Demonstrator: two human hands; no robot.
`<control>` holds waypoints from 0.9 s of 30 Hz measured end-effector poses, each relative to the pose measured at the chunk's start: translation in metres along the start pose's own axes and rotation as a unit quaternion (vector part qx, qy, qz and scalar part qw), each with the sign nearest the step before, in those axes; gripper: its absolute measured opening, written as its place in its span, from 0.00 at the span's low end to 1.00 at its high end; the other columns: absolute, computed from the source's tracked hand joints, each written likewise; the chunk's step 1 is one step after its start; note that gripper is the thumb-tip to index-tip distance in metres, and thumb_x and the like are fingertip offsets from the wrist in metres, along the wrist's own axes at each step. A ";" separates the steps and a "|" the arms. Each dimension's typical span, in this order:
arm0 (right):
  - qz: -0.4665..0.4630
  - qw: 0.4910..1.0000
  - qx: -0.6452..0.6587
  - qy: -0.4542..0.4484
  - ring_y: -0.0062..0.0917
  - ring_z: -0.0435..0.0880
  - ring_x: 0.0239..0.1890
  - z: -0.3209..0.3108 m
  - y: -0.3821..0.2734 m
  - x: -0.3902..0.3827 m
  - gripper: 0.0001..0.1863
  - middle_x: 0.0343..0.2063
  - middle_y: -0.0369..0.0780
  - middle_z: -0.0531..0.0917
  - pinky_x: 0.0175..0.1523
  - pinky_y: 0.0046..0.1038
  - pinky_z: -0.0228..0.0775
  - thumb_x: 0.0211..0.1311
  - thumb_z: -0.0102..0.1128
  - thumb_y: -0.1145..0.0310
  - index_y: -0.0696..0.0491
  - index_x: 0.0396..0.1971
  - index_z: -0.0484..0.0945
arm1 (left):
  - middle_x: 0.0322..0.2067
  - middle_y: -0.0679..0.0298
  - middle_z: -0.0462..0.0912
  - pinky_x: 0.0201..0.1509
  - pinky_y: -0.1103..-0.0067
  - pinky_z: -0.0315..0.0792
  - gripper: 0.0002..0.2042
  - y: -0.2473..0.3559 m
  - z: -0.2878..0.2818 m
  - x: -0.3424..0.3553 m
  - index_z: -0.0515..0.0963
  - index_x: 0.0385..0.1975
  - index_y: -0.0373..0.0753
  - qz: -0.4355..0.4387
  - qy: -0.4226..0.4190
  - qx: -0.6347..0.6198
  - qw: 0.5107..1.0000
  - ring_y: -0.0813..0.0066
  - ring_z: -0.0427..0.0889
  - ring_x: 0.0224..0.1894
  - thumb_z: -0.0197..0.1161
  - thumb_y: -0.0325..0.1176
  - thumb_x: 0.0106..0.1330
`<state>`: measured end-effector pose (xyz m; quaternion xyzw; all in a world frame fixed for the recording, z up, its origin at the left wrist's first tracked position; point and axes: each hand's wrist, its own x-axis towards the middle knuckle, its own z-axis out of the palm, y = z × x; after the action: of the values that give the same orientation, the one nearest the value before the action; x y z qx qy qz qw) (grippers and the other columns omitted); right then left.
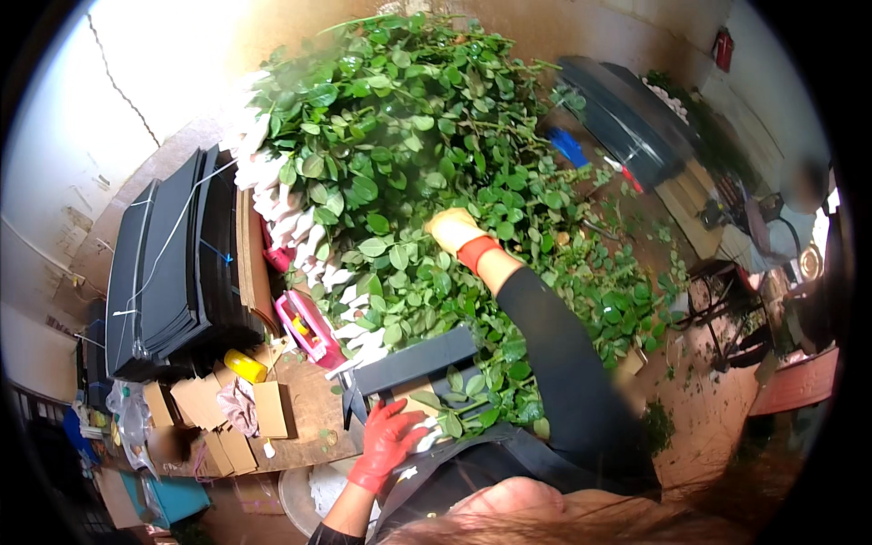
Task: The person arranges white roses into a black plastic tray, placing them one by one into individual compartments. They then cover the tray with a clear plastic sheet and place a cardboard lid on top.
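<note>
Leafy green stems (pixel 409 118) lie heaped on the table (pixel 313 409), white ends (pixel 295 227) lined along the heap's left side. Right hand (pixel 451 229) (pale glove, red cuff) is on the leaves mid-heap; cannot tell whether its fingers grip a stem. Left hand (pixel 383 445), red-gloved, touches a white end beside the dark grey strip (pixel 413 361); fingers slightly apart, hold on it unclear. Pink holder (pixel 307 331) stands left of the heap, near the stacked dark sheets (pixel 173 263).
</note>
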<state>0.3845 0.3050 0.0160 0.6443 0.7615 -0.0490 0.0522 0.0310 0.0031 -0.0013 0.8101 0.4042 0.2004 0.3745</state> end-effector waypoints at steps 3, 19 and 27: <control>-0.048 0.989 -0.016 0.141 0.44 0.91 0.42 -0.020 -0.020 -0.020 0.13 0.36 0.47 0.90 0.47 0.43 0.84 0.65 0.58 0.66 0.49 0.43 0.89 | 0.47 0.67 0.91 0.77 0.50 0.56 0.16 0.010 -0.008 -0.004 0.89 0.49 0.50 -0.030 0.007 -0.012 0.999 0.54 0.80 0.64 0.76 0.45 0.63; -0.125 0.839 -0.152 0.507 0.36 0.85 0.44 -0.201 -0.017 0.104 0.06 0.36 0.42 0.84 0.49 0.37 0.77 0.63 0.60 0.67 0.50 0.34 0.85 | 0.48 0.76 0.91 0.77 0.47 0.60 0.17 -0.052 0.034 -0.013 0.89 0.49 0.61 0.002 -0.019 0.042 0.999 0.59 0.82 0.63 0.76 0.35 0.60; -0.059 0.903 -0.043 0.423 0.35 0.87 0.44 -0.190 -0.027 0.118 0.11 0.36 0.43 0.86 0.49 0.38 0.78 0.62 0.60 0.65 0.50 0.40 0.88 | 0.47 0.74 0.91 0.76 0.48 0.62 0.18 -0.048 0.034 -0.020 0.89 0.48 0.60 -0.038 0.014 0.032 0.999 0.59 0.83 0.63 0.75 0.32 0.59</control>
<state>0.3354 0.4426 0.1871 0.5552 0.7501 0.2580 -0.2500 0.0163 -0.0090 -0.0602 0.8031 0.4457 0.1844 0.3499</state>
